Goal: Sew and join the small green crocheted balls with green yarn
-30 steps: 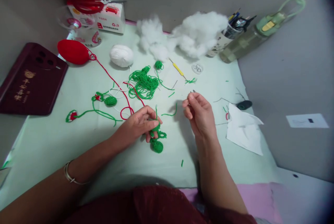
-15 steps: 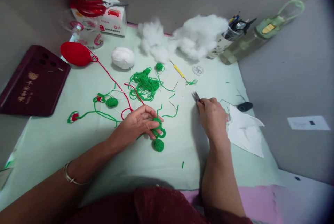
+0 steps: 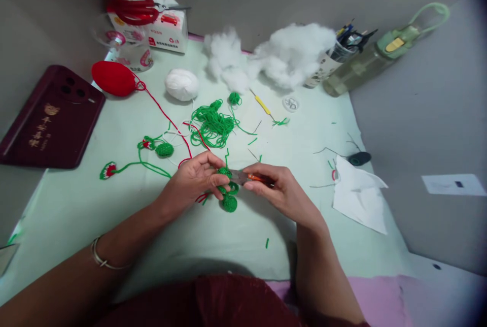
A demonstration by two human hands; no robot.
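A green crocheted piece [image 3: 230, 203] with a round ball at its lower end is pinched in my left hand [image 3: 201, 177]. From its top a short green yarn tail sticks up. My right hand [image 3: 272, 185] grips small orange-handled snips [image 3: 240, 177], whose metal blades point left and meet the upper part of the green piece beside my left fingertips. Whether the blades are closed on yarn cannot be made out. Just above the hands lies a tangle of green yarn [image 3: 213, 124]. Left of them is a small green crocheted ball [image 3: 165, 150].
Red yarn [image 3: 114, 78], white yarn [image 3: 181, 85] and white stuffing [image 3: 292, 55] lie toward the back. A yellow-handled hook [image 3: 262, 104] is near a small round dish [image 3: 290, 103]. At right are white tissue [image 3: 359, 195] and a bottle [image 3: 365, 65]; red scissors [image 3: 133, 7] rest on a box.
My right hand has moved left with the snips, from the open cloth to the green piece. My left hand still holds that piece, slightly shifted.
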